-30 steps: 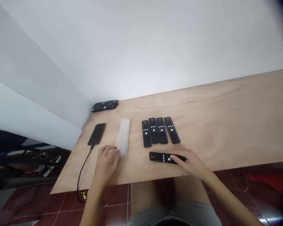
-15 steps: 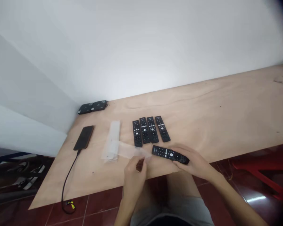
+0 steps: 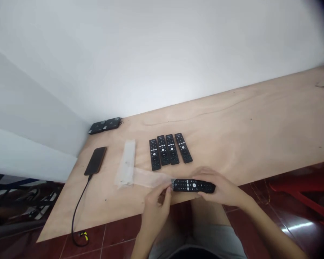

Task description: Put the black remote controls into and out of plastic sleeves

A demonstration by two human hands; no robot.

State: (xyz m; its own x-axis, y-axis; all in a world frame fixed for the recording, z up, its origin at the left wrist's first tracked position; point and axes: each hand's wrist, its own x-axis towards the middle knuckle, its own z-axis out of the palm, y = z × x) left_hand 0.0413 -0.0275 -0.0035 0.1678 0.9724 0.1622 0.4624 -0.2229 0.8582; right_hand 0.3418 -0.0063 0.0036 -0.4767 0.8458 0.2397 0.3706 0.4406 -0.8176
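My right hand (image 3: 218, 185) grips a black remote control (image 3: 193, 185) by its right end, level above the table's front edge. My left hand (image 3: 158, 201) pinches the open end of a clear plastic sleeve (image 3: 148, 177), which stretches left over the table. The remote's left tip meets the mouth of the sleeve at my left fingertips, and a little of the tip looks covered by film. Behind the hands lie several black remotes (image 3: 172, 149) side by side, buttons up. A stack of clear sleeves (image 3: 126, 163) lies flat to their left.
A smartphone (image 3: 96, 160) with a black cable (image 3: 77, 212) lies at the left of the wooden table (image 3: 232, 133). Two black boxes (image 3: 105, 125) sit in the back left corner against the white wall (image 3: 164, 54). A red stool (image 3: 299, 199) stands on the tiled floor at right.
My right hand has lowered and levelled the remote, bringing its tip to the sleeve's mouth. My left hand has shifted slightly towards it, still pinching the sleeve.
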